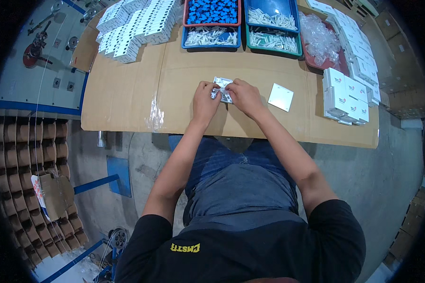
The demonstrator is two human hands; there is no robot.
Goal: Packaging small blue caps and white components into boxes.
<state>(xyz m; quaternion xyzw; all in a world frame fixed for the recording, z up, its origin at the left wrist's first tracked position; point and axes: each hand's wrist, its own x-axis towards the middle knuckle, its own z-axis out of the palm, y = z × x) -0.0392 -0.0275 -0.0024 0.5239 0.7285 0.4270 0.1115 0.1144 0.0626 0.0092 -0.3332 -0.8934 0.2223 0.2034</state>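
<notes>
Both hands work close together over the cardboard-covered table. My left hand point(206, 102) has its fingers bent in at the left edge of a small white square fitting point(223, 82) with grey parts on its face. From the other side, the fingertips of my right hand point(245, 97) press on the same fitting. My fingers cover much of it, and its exact kind cannot be made out. A flat white square plate point(280, 97) lies on the table to the right of my right hand, apart from it.
Behind my hands stand a red tray of blue pieces point(212, 13) and blue and green trays point(275, 53) of white plugs. White boxes stack at far left point(136, 29) and right point(344, 98). Clear plastic bags point(319, 38) fill a red tray. The table's cardboard edge point(127, 129) runs before me.
</notes>
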